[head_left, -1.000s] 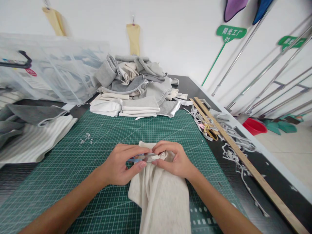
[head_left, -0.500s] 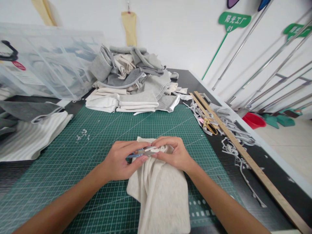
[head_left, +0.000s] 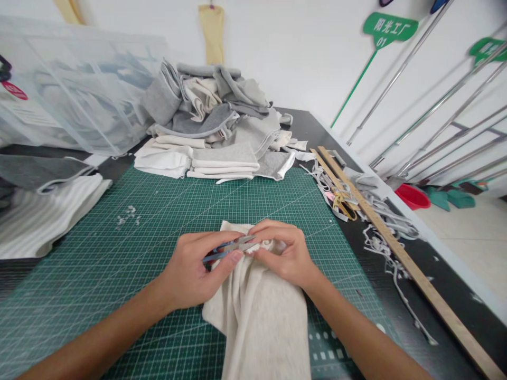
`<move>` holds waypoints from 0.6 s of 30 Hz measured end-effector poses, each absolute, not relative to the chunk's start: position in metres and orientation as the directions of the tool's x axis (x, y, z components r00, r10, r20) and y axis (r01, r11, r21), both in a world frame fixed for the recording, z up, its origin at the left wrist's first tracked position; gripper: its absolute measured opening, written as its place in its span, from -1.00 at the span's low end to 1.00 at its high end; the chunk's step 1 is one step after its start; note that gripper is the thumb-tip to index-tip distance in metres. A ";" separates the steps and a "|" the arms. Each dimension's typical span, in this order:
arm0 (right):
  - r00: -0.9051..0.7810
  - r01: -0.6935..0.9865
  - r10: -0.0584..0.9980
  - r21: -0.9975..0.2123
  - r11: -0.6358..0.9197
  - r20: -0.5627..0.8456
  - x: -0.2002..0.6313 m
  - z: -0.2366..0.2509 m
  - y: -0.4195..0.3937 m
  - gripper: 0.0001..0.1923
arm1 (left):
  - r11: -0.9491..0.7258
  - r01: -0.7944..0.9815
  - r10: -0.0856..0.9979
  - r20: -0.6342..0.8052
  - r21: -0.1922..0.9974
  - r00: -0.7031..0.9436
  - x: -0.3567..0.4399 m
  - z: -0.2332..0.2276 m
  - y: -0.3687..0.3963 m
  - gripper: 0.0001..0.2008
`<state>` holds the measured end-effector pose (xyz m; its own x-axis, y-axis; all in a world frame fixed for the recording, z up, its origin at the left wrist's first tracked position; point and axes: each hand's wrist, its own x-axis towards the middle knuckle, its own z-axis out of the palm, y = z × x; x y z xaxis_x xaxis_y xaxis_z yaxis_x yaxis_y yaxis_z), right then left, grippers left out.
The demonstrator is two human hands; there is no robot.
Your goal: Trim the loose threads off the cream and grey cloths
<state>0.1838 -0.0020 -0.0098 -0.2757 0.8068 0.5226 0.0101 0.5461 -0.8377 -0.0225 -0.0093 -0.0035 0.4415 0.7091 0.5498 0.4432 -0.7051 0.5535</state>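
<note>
Holding blue scissors (head_left: 239, 246) in the left hand (head_left: 198, 269), pinching cream cloth (head_left: 273, 322) with the right hand (head_left: 288, 257).

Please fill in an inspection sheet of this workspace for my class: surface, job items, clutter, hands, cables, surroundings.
Surface: green gridded cutting mat on a black table.
Job items: cream cloth, bunched near its far end; blue-handled cutting tool, blades at the bunched part, exact contact unclear.
Clutter: white scraps on the mat; fabric heap at its far edge; grey strips around a long wooden strip, right side.
Left hand: holds the cutting tool.
Right hand: pinches the cloth.
Cables: nothing seen.
Surroundings: translucent bin, far left; green sign before a white wall; red basin beyond the table's right edge.
</note>
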 end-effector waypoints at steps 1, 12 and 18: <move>-0.268 0.023 0.803 -0.830 0.558 0.532 0.183 -0.010 -0.002 -0.90 | -0.698 0.442 0.716 0.538 0.564 0.445 -0.023 -0.002 -0.009 -0.80; -0.189 0.102 0.778 -0.776 0.622 0.599 0.180 -0.013 -0.005 -0.83 | -0.647 0.497 0.762 0.472 0.578 0.443 -0.026 0.013 -0.016 -0.82; -0.187 0.113 0.809 -0.806 0.582 0.558 0.180 -0.012 -0.005 -0.86 | -0.649 0.515 0.761 0.476 0.560 0.442 -0.024 0.007 -0.020 -0.78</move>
<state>0.1798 -0.0051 -0.0117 -0.1872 0.8086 0.5577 0.1127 0.5817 -0.8056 -0.0244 -0.0198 0.0067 0.4417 0.7607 0.4757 0.5153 -0.6491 0.5596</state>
